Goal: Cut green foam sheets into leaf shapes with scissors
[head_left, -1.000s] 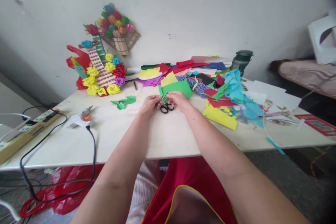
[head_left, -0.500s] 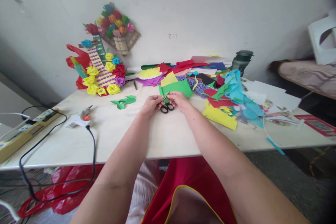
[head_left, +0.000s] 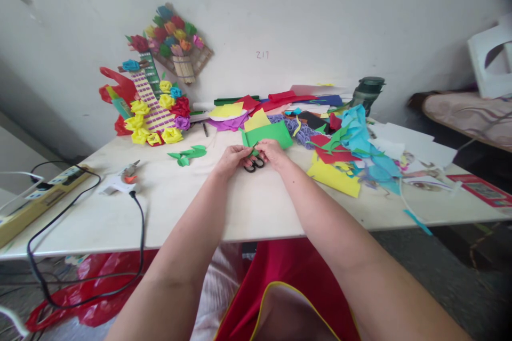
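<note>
My left hand (head_left: 234, 160) is closed, its thumb and fingertips pinching a small green paper piece (head_left: 254, 153) above the table. Facing it, my right hand (head_left: 270, 151) is also closed, its fingertips meeting the same paper. Small scissors (head_left: 253, 165) with black ring handles hang between the hands, handles toward me, apparently kept in the right fingers; their blades are largely hidden. Just behind the hands lies a larger green sheet (head_left: 272, 135). To the left, several cut green leaf shapes (head_left: 188, 155) rest on the table.
Coloured paper scraps, a yellow sheet (head_left: 336, 177) and purple yarn (head_left: 298, 132) crowd the right and back. A dark bottle (head_left: 368, 94) stands behind. At left are paper-flower decorations (head_left: 154, 101), a white glue gun (head_left: 120, 183), pliers (head_left: 130, 171) and a power strip (head_left: 44, 200) with cables.
The fingertips have drawn slightly closer around the green paper, and less of it shows. The scissor handles have turned a little. Both arms stay nearly in place.
</note>
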A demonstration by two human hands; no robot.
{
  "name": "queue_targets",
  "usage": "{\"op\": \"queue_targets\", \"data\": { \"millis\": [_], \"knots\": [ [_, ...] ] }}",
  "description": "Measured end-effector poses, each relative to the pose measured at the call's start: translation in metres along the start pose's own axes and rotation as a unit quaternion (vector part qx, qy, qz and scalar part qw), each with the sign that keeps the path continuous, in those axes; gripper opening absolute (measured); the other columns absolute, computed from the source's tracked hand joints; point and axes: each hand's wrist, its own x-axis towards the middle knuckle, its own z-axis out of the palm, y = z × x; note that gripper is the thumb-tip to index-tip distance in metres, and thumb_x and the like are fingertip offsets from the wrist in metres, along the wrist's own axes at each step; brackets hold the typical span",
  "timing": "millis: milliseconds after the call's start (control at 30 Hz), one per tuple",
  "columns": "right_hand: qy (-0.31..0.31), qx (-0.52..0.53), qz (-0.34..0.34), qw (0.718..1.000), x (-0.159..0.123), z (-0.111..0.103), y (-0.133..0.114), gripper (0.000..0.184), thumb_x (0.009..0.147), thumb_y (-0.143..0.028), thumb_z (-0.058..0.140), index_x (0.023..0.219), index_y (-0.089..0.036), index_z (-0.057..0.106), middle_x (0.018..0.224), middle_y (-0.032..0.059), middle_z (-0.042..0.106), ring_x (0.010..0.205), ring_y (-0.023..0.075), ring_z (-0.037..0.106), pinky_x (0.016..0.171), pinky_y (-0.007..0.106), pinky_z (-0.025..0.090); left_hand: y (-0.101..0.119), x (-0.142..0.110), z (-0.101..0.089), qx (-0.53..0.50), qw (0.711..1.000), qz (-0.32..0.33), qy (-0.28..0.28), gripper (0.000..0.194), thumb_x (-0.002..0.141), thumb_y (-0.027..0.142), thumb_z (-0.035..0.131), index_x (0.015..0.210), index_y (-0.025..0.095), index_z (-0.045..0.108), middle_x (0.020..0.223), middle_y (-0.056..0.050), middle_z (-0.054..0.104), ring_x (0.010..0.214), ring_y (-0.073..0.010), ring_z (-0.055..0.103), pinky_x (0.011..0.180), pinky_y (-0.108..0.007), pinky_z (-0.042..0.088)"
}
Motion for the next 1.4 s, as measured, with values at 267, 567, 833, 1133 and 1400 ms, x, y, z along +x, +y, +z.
{"op": "queue_targets", "data": {
  "millis": [267, 567, 833, 1133, 1400],
  "knots": [
    [0.003, 0.045, -0.009, 0.999, -0.001, 0.0, -0.002, 0.018, 0.062, -0.014, 0.059, 0.052, -0.017, 0.045, 0.036, -0.0077, 0.04, 0.032, 0.0042, 0.032, 0.033, 0.019, 0.02, 0.004, -0.001, 0.005, 0.076, 0.996, 0.018, 0.039, 0.034, 0.075, 0.045, 0.064, 0.066, 0.015, 0.051, 0.05, -0.002, 0.06, 0.035, -0.0078, 0.048, 0.036, -0.019, 0.035],
    [-0.012, 0.059, -0.01, 0.998, 0.0, -0.001, 0.0, 0.029, 0.07, -0.029, 0.067, 0.054, -0.017, 0.047, 0.043, -0.0062, 0.043, 0.034, 0.0044, 0.034, 0.032, 0.019, 0.022, 0.003, 0.002, 0.013, 0.262, 0.952, 0.101, 0.121, 0.031, 0.08, 0.033, 0.06, 0.057, 0.019, 0.046, 0.039, 0.003, 0.049, 0.036, -0.008, 0.039, 0.041, -0.02, 0.029],
    [-0.004, 0.042, -0.01, 0.999, 0.0, -0.002, 0.0, 0.032, 0.073, -0.025, 0.065, 0.051, -0.017, 0.042, 0.04, -0.0074, 0.04, 0.034, 0.0035, 0.033, 0.034, 0.017, 0.023, 0.006, -0.001, 0.015, 0.228, 0.965, 0.077, 0.105, 0.034, 0.083, 0.045, 0.053, 0.062, 0.02, 0.043, 0.041, 0.003, 0.05, 0.033, -0.0072, 0.036, 0.038, -0.021, 0.025],
    [-0.017, 0.054, -0.034, 0.998, 0.002, -0.003, 0.003, 0.029, 0.069, -0.027, 0.066, 0.052, -0.017, 0.044, 0.04, -0.0071, 0.041, 0.035, 0.0045, 0.033, 0.036, 0.019, 0.023, 0.004, -0.002, 0.008, 0.175, 0.981, 0.078, 0.007, 0.038, 0.072, 0.049, 0.065, 0.064, 0.017, 0.046, 0.047, 0.001, 0.054, 0.034, -0.0046, 0.036, 0.036, -0.02, 0.022],
    [0.028, 0.067, -0.053, 0.996, -0.001, 0.0, 0.001, 0.03, 0.065, -0.031, 0.066, 0.05, -0.018, 0.044, 0.039, -0.0077, 0.039, 0.036, 0.0051, 0.032, 0.038, 0.021, 0.023, 0.009, -0.006, 0.009, 0.161, 0.985, 0.059, -0.034, 0.034, 0.073, 0.042, 0.063, 0.06, 0.016, 0.045, 0.044, 0.002, 0.052, 0.033, -0.0037, 0.034, 0.036, -0.02, 0.02]
  ]
}}
